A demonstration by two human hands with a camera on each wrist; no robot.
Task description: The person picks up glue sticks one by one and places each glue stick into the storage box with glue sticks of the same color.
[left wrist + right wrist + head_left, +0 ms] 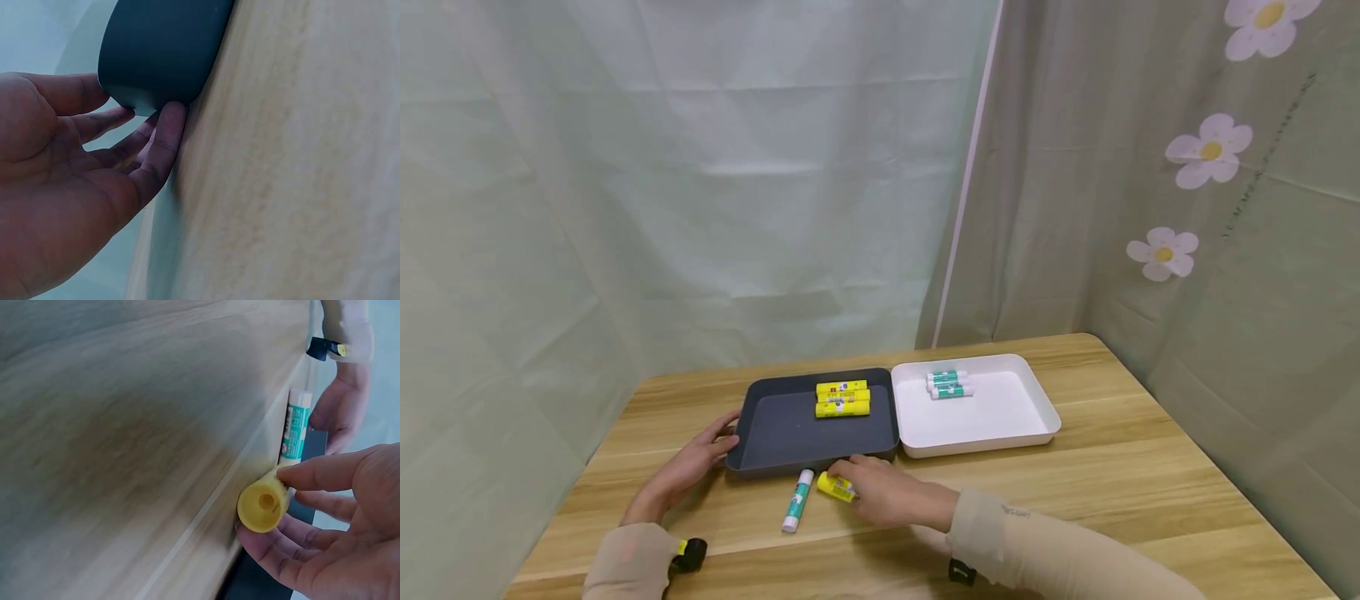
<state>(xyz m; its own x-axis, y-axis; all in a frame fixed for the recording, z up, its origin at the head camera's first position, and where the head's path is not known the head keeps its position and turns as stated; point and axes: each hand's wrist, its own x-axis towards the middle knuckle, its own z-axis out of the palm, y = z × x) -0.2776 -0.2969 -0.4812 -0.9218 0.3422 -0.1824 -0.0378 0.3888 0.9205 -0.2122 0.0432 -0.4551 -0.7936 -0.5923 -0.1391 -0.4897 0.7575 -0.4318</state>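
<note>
A yellow glue stick (837, 487) is pinched between the thumb and fingers of my right hand (883, 492), low over the wood in front of the dark grey tray (782, 433). Its round yellow end (259, 509) faces the camera in the right wrist view. My left hand (696, 458) rests its fingertips against the dark tray's left side, fingers only loosely bent. On the table beside the yellow stick lies a white and green glue stick (797, 502). Three yellow glue sticks (842, 408) lie side by side inside the dark tray.
Right of the dark tray stands a white tray (992, 421), with several white and green glue sticks (951, 391) in its left part. Both trays sit toward the back of the wooden table (1120, 483). A pale curtain (775, 208) hangs behind the table.
</note>
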